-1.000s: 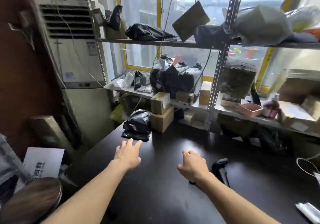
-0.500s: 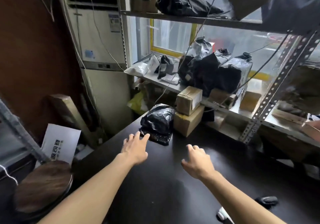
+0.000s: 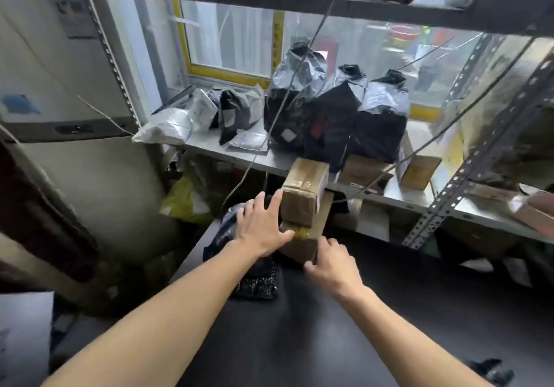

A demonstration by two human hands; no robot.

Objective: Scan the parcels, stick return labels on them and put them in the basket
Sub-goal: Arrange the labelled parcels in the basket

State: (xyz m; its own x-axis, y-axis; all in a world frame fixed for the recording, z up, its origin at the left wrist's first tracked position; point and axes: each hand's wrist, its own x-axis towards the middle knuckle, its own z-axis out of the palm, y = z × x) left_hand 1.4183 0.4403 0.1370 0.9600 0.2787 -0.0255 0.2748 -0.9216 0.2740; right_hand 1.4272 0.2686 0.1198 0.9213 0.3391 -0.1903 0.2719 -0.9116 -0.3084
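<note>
Two taped cardboard parcels are stacked at the far end of the dark table (image 3: 329,341): the upper box (image 3: 304,190) sits on the lower box (image 3: 308,237). My left hand (image 3: 263,228) is spread flat, fingers straight, at the left side of the stack, fingertips by the upper box. My right hand (image 3: 332,266) reaches the lower box's near corner with loosely bent fingers, holding nothing that I can see. A black plastic parcel bag (image 3: 251,272) lies on the table under and left of my left hand, partly hidden.
A metal shelf (image 3: 269,162) behind the table carries several black and grey parcel bags (image 3: 332,117), a white bag (image 3: 168,126) and small boxes (image 3: 416,168). Cables hang across it. A standing air conditioner (image 3: 60,87) is at left. A dark object (image 3: 491,371), possibly the scanner, lies at lower right.
The view has moved closer to the shelf. Both hands have gone forward from the bare table to the stacked boxes, the left passing over the black bag.
</note>
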